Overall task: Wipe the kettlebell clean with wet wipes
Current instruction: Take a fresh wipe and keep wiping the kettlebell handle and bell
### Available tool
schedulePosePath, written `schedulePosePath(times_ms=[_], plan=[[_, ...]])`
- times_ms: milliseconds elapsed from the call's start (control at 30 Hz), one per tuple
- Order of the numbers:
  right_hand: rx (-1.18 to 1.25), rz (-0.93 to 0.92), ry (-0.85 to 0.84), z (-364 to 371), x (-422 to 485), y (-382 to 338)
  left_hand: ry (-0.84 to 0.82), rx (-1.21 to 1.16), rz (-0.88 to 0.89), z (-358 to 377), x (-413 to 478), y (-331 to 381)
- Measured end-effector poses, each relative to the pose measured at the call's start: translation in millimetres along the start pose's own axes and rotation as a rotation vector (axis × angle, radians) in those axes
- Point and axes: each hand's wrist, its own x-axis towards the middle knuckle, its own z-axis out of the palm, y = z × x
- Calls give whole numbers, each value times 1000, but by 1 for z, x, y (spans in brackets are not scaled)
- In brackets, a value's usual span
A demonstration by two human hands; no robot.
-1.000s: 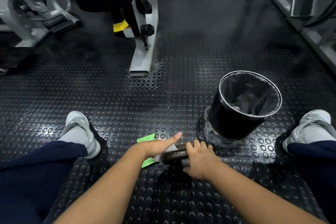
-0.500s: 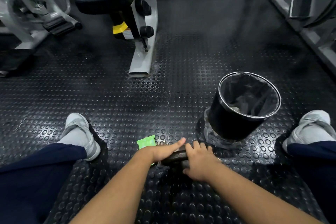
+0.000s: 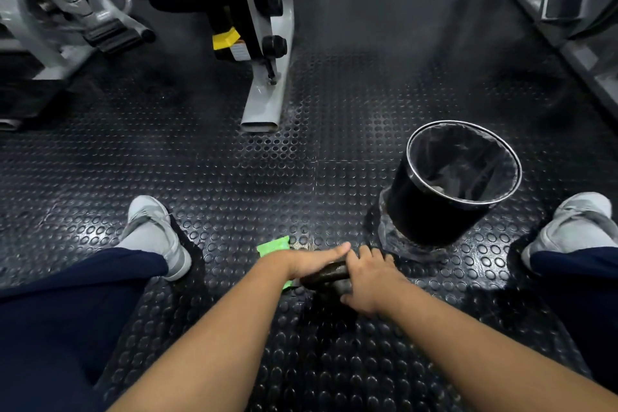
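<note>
A dark kettlebell (image 3: 326, 274) lies on the studded floor between my legs, mostly hidden by my hands. My left hand (image 3: 311, 262) lies over its left side with the fingers stretched out flat across the top, pressing down. Only a sliver of pale wipe shows under that palm. My right hand (image 3: 371, 281) curls its fingers over the kettlebell's right end and grips it. A green pack of wet wipes (image 3: 272, 246) sits on the floor just behind my left wrist, partly covered by it.
A black bin (image 3: 418, 211) with a clear liner stands to the right, just beyond my right hand. My grey shoes (image 3: 153, 231) (image 3: 568, 227) flank the spot. A gym machine's grey foot (image 3: 264, 107) and other frames stand further back.
My left hand has slid a little across the kettlebell, and the pale wipe that showed beneath it is now almost hidden. The right hand keeps its grip in place.
</note>
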Motion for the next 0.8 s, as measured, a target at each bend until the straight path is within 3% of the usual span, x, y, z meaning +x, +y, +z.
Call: schedulePosePath(times_ms=[100,267,467,633,800], plan=[[3,3,-5,-1,1,1,29,49,46,5,9,-6],[12,-3,0,0,-2,2,-152,92,15,-18,-33,17],[-4,3,-13,-1,-2,0,-120,17,11,-42,-42,35],[-1,-1,4,0,-1,0,-77,20,-31,-18,-25,24],[-4,0,9,1,0,1,21,-40,63,6,-5,-1]])
